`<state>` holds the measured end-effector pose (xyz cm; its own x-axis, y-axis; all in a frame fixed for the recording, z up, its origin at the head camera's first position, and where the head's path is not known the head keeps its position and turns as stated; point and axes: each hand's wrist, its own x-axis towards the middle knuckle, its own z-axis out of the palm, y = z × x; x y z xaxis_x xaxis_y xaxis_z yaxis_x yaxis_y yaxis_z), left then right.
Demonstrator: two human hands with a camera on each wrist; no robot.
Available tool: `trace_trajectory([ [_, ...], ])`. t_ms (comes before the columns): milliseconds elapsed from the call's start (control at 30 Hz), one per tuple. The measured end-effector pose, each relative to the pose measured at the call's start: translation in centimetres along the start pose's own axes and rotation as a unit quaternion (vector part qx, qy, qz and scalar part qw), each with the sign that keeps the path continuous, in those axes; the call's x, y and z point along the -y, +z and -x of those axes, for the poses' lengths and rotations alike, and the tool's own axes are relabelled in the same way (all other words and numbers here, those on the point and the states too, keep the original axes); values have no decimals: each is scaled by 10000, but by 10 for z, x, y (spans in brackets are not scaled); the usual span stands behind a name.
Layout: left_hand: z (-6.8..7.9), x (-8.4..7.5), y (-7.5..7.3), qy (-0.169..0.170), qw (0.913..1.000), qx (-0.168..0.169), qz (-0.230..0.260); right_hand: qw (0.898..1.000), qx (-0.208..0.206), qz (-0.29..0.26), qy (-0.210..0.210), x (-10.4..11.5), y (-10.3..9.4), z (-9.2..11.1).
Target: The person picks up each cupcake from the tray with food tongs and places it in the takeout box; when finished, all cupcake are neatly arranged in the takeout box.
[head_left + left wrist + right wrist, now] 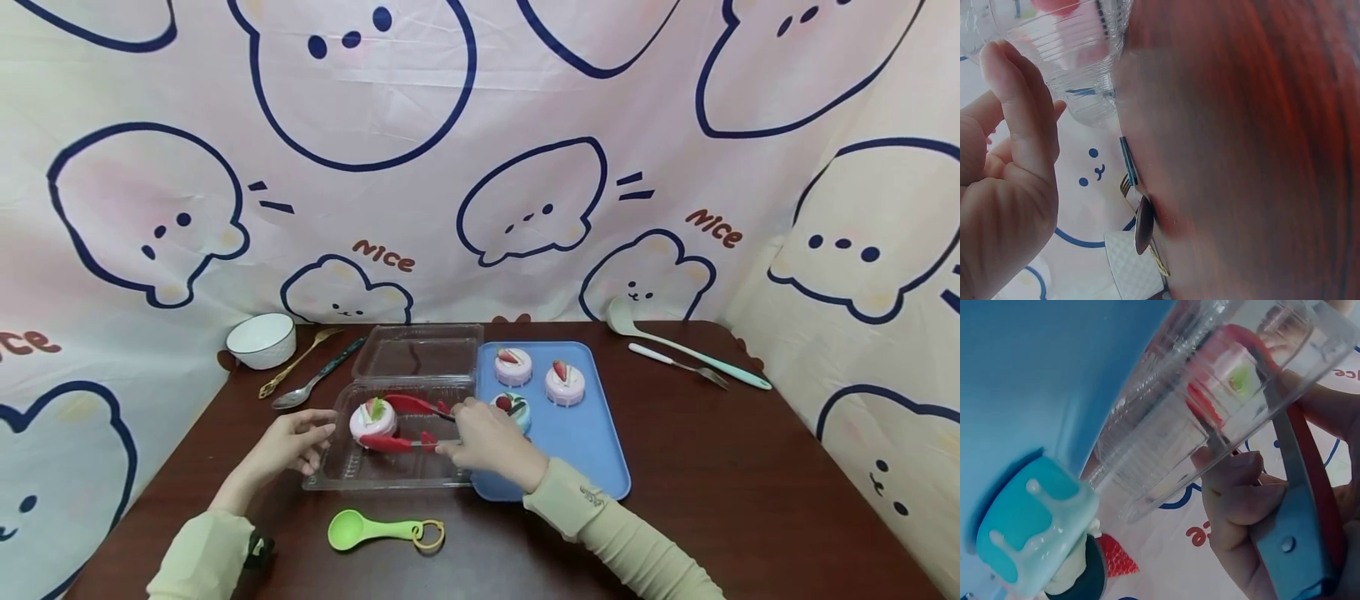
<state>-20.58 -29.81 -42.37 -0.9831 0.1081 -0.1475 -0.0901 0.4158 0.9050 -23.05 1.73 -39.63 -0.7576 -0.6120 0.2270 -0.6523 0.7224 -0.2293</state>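
Here's the pink cake (372,427), inside the left part of the clear box (390,482), with the red tongs (411,405) straddling it. The right hand (487,435) has those tongs, its fingers wrapped round the handles over the box's right edge. The tool's length runs side to side across the box, so the cake lies left of the right fingers, out at the tongs' far end. One red tip sits toward the box's lid (420,354), the other toward its front edge. A firm squeeze? Can't tell, nor whether the cake's base touches the box floor. Over to the left hand (288,442): fingers loosely bent, holding nothing, at the box's left wall; touching it or not, the views don't settle. Bare hand for bare hand, the left is nearer. The cake's round, no long axis, so I'd say the tips' spread around it counts most.
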Motion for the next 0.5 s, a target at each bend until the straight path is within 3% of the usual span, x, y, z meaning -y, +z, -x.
trace_trajectory([
  [500, -1, 0, 1, -9, 10000, -19, -28, 9991, -129, 394, 26, 4, 8, -4],
])
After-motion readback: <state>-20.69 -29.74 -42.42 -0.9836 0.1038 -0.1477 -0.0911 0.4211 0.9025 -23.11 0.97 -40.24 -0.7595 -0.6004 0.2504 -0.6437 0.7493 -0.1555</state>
